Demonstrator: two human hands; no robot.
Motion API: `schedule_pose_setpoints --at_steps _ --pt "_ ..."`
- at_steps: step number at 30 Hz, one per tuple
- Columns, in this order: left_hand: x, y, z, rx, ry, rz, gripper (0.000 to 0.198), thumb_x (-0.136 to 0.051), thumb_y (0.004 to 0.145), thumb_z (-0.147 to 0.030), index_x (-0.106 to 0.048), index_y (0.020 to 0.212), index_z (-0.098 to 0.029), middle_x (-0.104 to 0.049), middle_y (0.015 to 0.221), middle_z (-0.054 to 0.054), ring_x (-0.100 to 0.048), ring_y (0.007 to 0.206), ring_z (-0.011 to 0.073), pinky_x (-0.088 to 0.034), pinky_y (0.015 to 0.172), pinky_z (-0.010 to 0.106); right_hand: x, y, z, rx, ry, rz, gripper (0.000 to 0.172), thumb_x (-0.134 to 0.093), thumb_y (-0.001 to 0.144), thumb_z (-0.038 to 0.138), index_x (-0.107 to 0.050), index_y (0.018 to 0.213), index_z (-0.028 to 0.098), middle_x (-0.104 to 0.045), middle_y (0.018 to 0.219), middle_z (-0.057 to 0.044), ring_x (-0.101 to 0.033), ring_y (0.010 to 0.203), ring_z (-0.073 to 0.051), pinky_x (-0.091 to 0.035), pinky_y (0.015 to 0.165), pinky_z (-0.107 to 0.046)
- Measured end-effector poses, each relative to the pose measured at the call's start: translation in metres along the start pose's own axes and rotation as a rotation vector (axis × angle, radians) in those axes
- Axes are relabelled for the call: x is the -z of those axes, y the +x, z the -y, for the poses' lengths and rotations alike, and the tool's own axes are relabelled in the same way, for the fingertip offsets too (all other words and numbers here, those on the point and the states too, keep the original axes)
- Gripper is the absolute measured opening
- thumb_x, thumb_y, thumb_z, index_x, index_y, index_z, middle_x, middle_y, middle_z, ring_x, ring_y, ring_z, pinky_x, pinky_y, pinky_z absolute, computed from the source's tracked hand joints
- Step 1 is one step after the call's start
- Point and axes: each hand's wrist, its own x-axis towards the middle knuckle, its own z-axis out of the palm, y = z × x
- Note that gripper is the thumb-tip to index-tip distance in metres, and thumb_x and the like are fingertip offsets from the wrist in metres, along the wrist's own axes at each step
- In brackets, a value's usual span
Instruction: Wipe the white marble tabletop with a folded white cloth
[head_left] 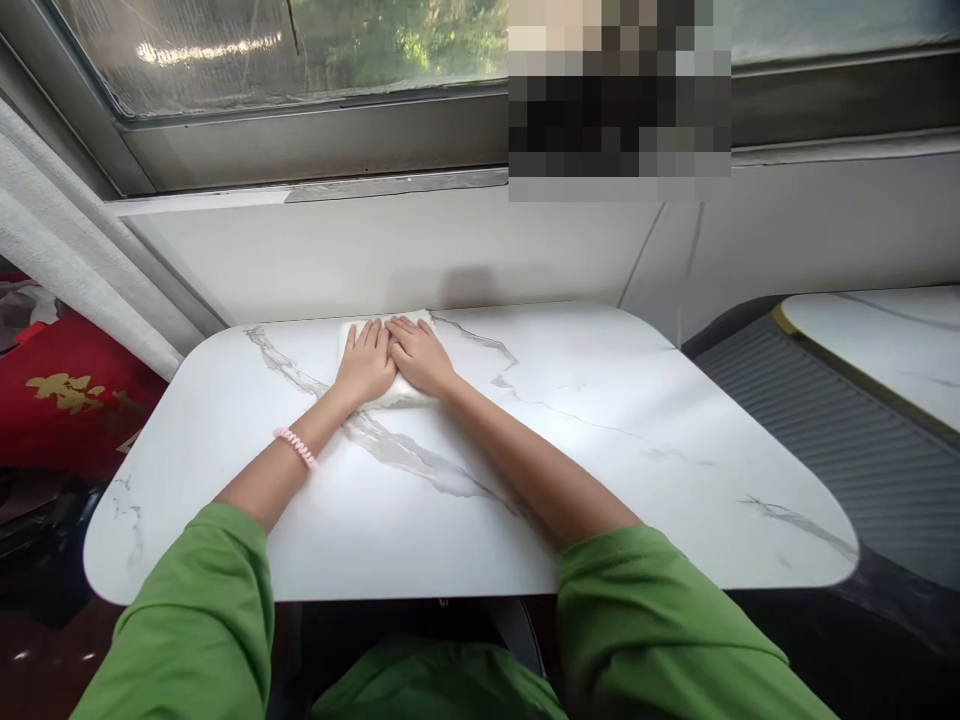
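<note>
A folded white cloth (409,396) lies flat near the far edge of a white marble-patterned table (622,440). My left hand (367,362) rests flat on the cloth's left part, palm down, fingers stretched forward. Beside it, my right hand (421,355) presses flat on the right part, its fingers pointing to the far left. The two hands touch or nearly touch near the cloth's middle. Much of the cloth is hidden beneath them. A pink coiled band (296,447) circles my left wrist.
Behind the table stand a white wall (360,250) and a window frame (322,145). A pale curtain (67,210) and a red bag (82,390) with gold markings are at the left. On the right are a grey ribbed seat (810,430) and another white tabletop (892,340).
</note>
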Motion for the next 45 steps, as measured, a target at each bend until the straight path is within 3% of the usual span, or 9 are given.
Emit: schedule_pose_setpoints --at_steps 6,10,16,21,25,30,34,39,45 --pt "0.006 -0.08 -0.05 -0.149 -0.054 -0.048 0.053 -0.031 0.09 -0.026 -0.036 0.138 -0.005 -0.032 0.147 0.019 -0.021 0.139 0.0289 -0.011 0.114 0.05 0.029 -0.11 0.017 0.101 -0.076 0.081 0.055 -0.023 0.091 0.023 -0.033 0.142 0.005 -0.032 0.148 -0.012 -0.022 0.14 -0.019 -0.017 0.115 -0.042" --pt "0.017 -0.129 -0.089 -0.239 -0.128 0.001 0.056 -0.032 0.089 -0.027 -0.033 0.139 -0.001 -0.026 0.148 0.022 -0.014 0.14 0.0302 -0.012 0.114 0.053 0.048 -0.181 0.028 0.099 -0.115 0.107 0.058 -0.023 0.092 0.026 -0.024 0.147 0.008 -0.026 0.15 -0.01 -0.013 0.141 -0.018 -0.015 0.117 -0.043" --pt "0.025 -0.155 -0.117 -0.372 -0.212 0.038 0.057 -0.033 0.09 -0.029 -0.03 0.14 -0.001 -0.022 0.15 0.021 -0.008 0.141 0.0284 -0.014 0.114 0.051 0.062 -0.231 0.03 0.074 -0.171 0.108 0.062 -0.025 0.092 0.026 -0.008 0.15 0.01 -0.016 0.153 -0.009 -0.007 0.142 -0.018 -0.018 0.117 -0.044" --pt "0.016 -0.119 -0.107 -0.424 -0.222 0.078 0.054 -0.033 0.089 -0.027 -0.036 0.138 -0.006 -0.03 0.148 0.018 -0.02 0.14 0.0253 -0.018 0.115 0.045 0.055 -0.208 -0.001 -0.016 -0.183 0.131 0.064 -0.027 0.091 0.03 -0.011 0.149 0.009 -0.01 0.154 -0.01 -0.004 0.142 -0.022 -0.021 0.115 -0.046" --pt "0.004 -0.057 -0.095 -0.298 -0.192 0.031 0.051 -0.033 0.088 -0.021 -0.04 0.136 -0.008 -0.037 0.145 0.014 -0.03 0.136 0.0229 -0.02 0.114 0.041 0.046 -0.144 -0.033 -0.135 -0.206 0.145 0.062 -0.026 0.089 0.029 -0.022 0.147 0.008 -0.017 0.153 -0.011 -0.011 0.141 -0.024 -0.021 0.114 -0.047" --pt "-0.01 0.032 -0.078 -0.183 -0.085 -0.015 0.049 -0.035 0.088 -0.015 -0.043 0.135 -0.006 -0.041 0.143 0.013 -0.034 0.134 0.0214 -0.019 0.114 0.036 0.039 -0.052 -0.069 -0.167 -0.257 0.068 0.059 -0.026 0.087 0.022 -0.03 0.141 -0.002 -0.027 0.15 -0.017 -0.021 0.139 -0.026 -0.019 0.114 -0.043" --pt "-0.021 0.075 -0.068 -0.13 -0.046 -0.062 0.046 -0.034 0.088 -0.013 -0.046 0.132 -0.008 -0.044 0.141 0.012 -0.037 0.131 0.0208 -0.02 0.113 0.035 0.038 -0.011 -0.095 -0.106 -0.245 0.039 0.057 -0.027 0.086 0.019 -0.035 0.139 0.001 -0.033 0.147 -0.016 -0.025 0.138 -0.026 -0.021 0.113 -0.045" --pt "-0.026 0.079 -0.068 -0.083 -0.032 -0.102 0.044 -0.031 0.09 -0.016 -0.046 0.132 -0.012 -0.043 0.142 0.01 -0.037 0.131 0.0211 -0.02 0.112 0.039 0.038 -0.007 -0.103 -0.068 -0.242 0.001 0.057 -0.029 0.087 0.02 -0.036 0.139 -0.001 -0.031 0.148 -0.017 -0.02 0.139 -0.027 -0.018 0.114 -0.046" --pt "-0.021 0.041 -0.089 -0.054 -0.015 -0.064 0.046 -0.03 0.093 -0.021 -0.042 0.137 -0.011 -0.036 0.146 0.013 -0.03 0.135 0.0232 -0.016 0.113 0.042 0.043 -0.046 -0.097 0.009 -0.235 0.043 0.056 -0.026 0.09 0.025 -0.032 0.141 0.002 -0.03 0.149 -0.016 -0.022 0.139 -0.027 -0.019 0.114 -0.049"
